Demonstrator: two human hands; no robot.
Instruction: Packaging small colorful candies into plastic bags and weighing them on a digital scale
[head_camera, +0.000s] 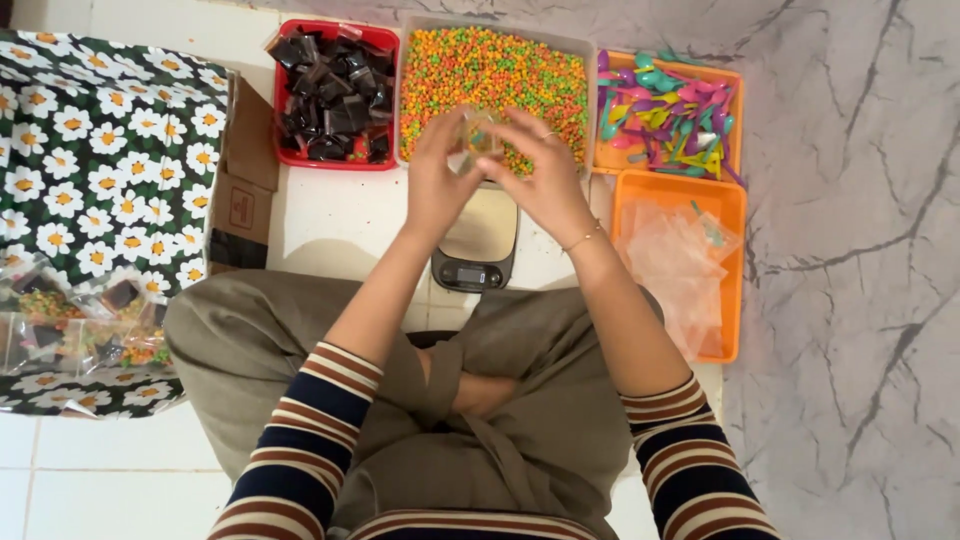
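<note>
My left hand (437, 178) and my right hand (540, 172) meet over the near edge of a grey tray (590, 48) full of tiny orange, green and yellow candy balls. Between their fingertips they hold a small clear bag (474, 140) with some of the candy in it. Right below the hands stands a small digital scale (477, 245) with a pale platform. I sit cross-legged on the floor in olive trousers and striped sleeves.
A red tray of dark wrapped pieces (335, 95) sits left of the candy. An orange tray of coloured plastic spoons (668, 115) and an orange tray of clear bags (680, 265) lie right. A flower-patterned cloth (95, 160) with filled packets (70, 320) and a cardboard box (240, 190) are on the left.
</note>
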